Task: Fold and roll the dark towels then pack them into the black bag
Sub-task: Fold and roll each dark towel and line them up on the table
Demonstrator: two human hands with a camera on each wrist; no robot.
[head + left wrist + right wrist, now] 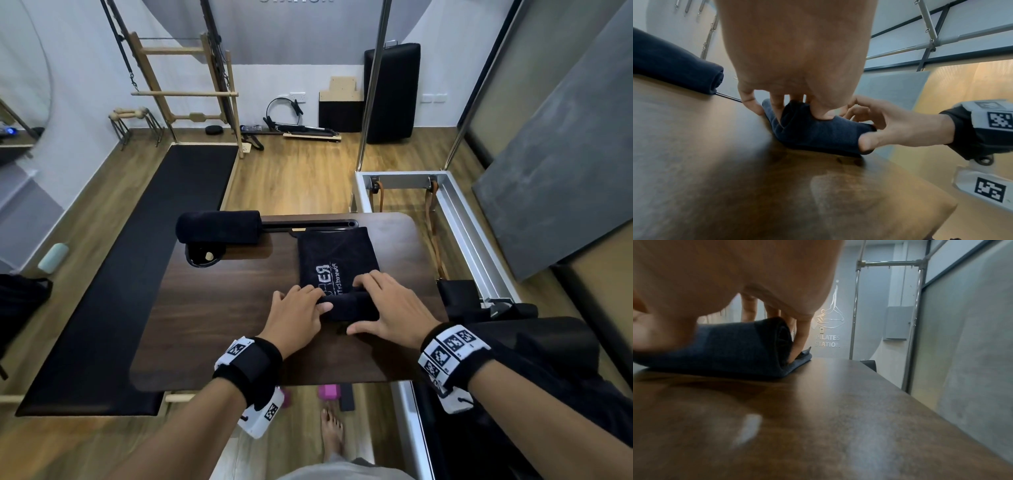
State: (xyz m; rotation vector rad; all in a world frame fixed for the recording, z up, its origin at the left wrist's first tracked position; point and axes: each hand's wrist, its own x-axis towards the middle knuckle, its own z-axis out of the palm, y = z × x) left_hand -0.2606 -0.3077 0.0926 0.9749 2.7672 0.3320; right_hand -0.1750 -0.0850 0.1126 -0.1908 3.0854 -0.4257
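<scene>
Dark wood table (212,308) — wooden floor (301,178) — bears rolled towel (222,226).

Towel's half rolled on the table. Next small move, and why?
Probably keep rolling away from the body: both the left hand and right hand curl over the roll at the near end of the dark towel, while the printed far half lies flat on the table.

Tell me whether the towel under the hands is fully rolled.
Partly rolled. The near end of the towel is coiled under both hands; the far part with white lettering lies flat on the table.
</scene>
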